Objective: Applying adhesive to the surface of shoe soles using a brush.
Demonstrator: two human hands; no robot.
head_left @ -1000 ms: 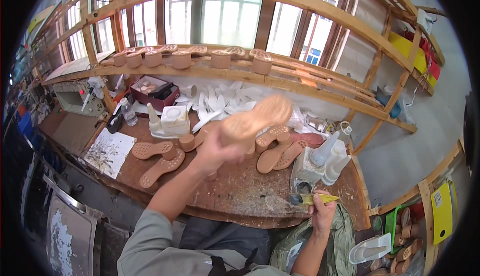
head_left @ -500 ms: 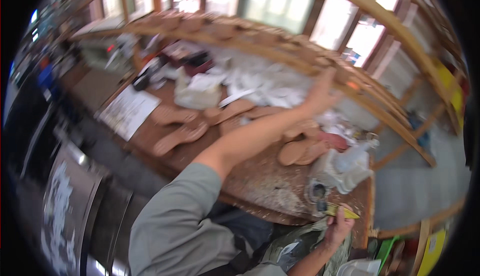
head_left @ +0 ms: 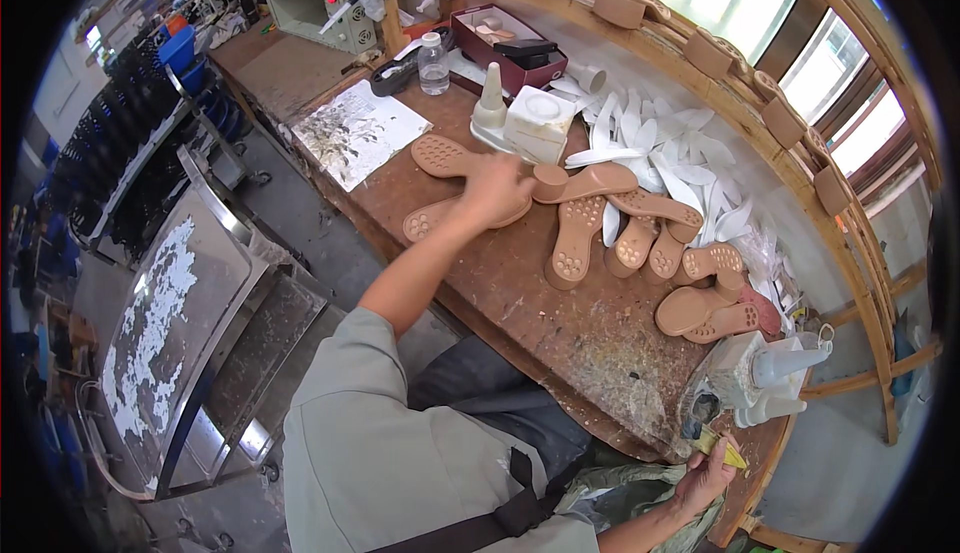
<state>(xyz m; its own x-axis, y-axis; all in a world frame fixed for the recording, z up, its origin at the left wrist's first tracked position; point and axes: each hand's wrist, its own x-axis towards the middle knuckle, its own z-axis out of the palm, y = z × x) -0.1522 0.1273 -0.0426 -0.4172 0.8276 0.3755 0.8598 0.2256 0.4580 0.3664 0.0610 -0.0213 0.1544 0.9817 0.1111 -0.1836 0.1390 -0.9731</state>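
Observation:
My left hand (head_left: 497,191) is over two tan heeled shoe soles at the bench's left part, blurred by motion. One sole (head_left: 440,155) shows its dimpled front beyond the hand. The other sole (head_left: 422,221) lies partly under my wrist. Whether my left fingers grip a sole cannot be made out. At the lower right, my right hand (head_left: 706,478) is closed around a flat yellow handle (head_left: 733,455). Its far end reaches toward a stained glue pot (head_left: 697,413). Several more tan soles (head_left: 572,243) lie in a row to the right of my left hand.
White insole pieces (head_left: 690,168) are heaped behind the soles. White bottles with cone tops (head_left: 490,103) (head_left: 790,358) stand at both ends. A maroon box (head_left: 480,53), a clear bottle (head_left: 433,65) and a spattered sheet (head_left: 360,133) lie farther back. A wooden rack (head_left: 740,33) with soles arches above.
My left hand has come down from the rack to the soles on the left of the bench. My view has turned left. The right hand still holds the yellow handle by the pot.

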